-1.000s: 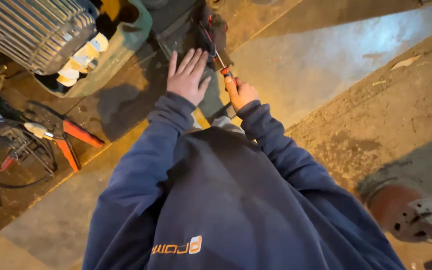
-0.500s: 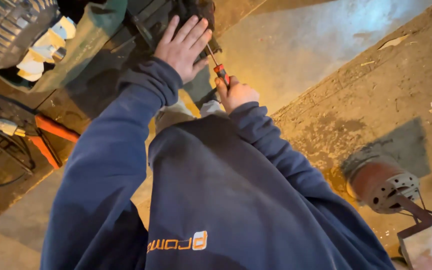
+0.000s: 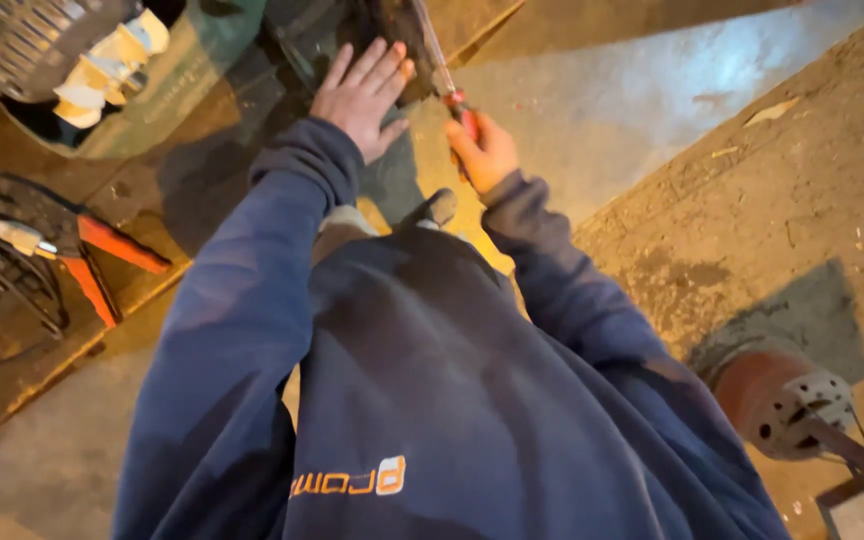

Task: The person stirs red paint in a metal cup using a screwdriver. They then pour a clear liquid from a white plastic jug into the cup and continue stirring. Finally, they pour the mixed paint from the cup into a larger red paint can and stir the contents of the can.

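**Hands at the dark machine part**

Here the left hand [image 3: 362,95] lies flat, fingers spread wide, on a dark machine part [image 3: 327,40] at the top of the view, holding nothing. Just to its right, the right hand [image 3: 482,150] is closed in a fist round the red handle of a screwdriver [image 3: 442,75]. The metal shaft runs up and to the left from the fist, and its tip meets the same dark part, just beside the left hand's fingertips. Both sleeves are dark blue.

To the left, on the brown floor, lie pliers [image 3: 92,255] with orange handles, next to a tangle of wires [image 3: 2,290]. A ribbed grey motor housing [image 3: 22,40] sits in the top left corner. At the lower right stands a rusty round motor part [image 3: 777,395] with a perforated end.
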